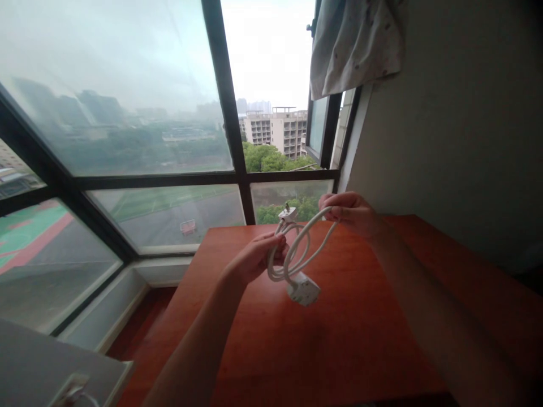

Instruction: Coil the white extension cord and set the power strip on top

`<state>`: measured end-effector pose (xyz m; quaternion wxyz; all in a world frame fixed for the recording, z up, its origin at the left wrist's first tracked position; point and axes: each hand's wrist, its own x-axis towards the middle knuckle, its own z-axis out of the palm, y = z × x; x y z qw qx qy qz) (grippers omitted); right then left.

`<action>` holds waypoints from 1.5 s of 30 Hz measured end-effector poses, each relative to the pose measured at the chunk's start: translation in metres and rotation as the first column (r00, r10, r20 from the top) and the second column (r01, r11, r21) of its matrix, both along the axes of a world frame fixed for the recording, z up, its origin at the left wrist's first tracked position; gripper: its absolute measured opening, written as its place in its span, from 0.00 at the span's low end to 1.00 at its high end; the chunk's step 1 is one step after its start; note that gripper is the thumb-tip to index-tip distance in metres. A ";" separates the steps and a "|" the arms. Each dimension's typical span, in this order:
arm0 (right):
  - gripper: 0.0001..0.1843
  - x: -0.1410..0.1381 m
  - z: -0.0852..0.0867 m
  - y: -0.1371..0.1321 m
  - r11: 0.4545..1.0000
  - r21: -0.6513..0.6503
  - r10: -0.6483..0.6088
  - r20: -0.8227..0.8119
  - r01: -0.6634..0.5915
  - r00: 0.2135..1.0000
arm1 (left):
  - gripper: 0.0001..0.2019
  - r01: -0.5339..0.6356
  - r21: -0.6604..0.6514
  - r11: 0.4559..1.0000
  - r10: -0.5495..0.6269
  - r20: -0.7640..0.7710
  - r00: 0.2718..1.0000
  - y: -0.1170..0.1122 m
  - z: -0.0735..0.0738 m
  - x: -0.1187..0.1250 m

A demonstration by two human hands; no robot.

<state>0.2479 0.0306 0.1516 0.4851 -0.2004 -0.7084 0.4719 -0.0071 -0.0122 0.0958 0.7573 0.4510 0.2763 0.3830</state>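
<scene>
A white extension cord [289, 257] hangs in loose loops between my two hands, above a reddish-brown wooden table [360, 333]. My left hand [261, 254] is closed around the gathered coils on their left side. With thumb and fingers pinched, my right hand [350, 210] grips the cord at the upper right, stretching a loop out. The plug [288, 213] sticks up above my left hand, its metal prongs pointing upward. Below the loops dangles the white socket block [304, 289]; whether it touches the table I cannot tell.
Dark-framed windows [161, 182] rise behind the table, with one pane swung outward at the right. A patterned curtain [356, 48] hangs at the upper right beside a bare wall [445, 124]. A low white ledge [123, 299] runs along the left.
</scene>
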 end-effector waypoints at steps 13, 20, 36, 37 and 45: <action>0.14 -0.019 0.008 -0.004 0.952 0.273 -0.207 0.229 0.141 0.951 | 0.10 0.119 -0.042 0.992 -0.117 0.056 0.992 0.013 0.038 0.022; 0.11 -0.033 0.007 -0.009 0.881 0.425 -0.305 0.180 0.206 0.935 | 0.09 0.130 -0.134 0.982 -0.107 0.166 0.980 0.010 0.047 0.028; 0.31 -0.072 -0.159 -0.014 0.815 -0.512 -0.274 0.072 0.271 0.959 | 0.17 -0.156 -0.155 0.976 0.212 0.473 0.855 -0.008 0.022 -0.022; 0.31 -0.077 -0.162 -0.016 0.812 -0.532 -0.253 0.052 0.241 0.966 | 0.17 -0.174 -0.166 0.971 0.234 0.481 0.845 -0.008 0.017 -0.025; 0.28 -0.072 -0.159 -0.020 0.831 -0.486 -0.266 0.083 0.272 0.960 | 0.15 -0.148 -0.215 0.965 0.239 0.497 0.834 -0.005 -0.033 -0.050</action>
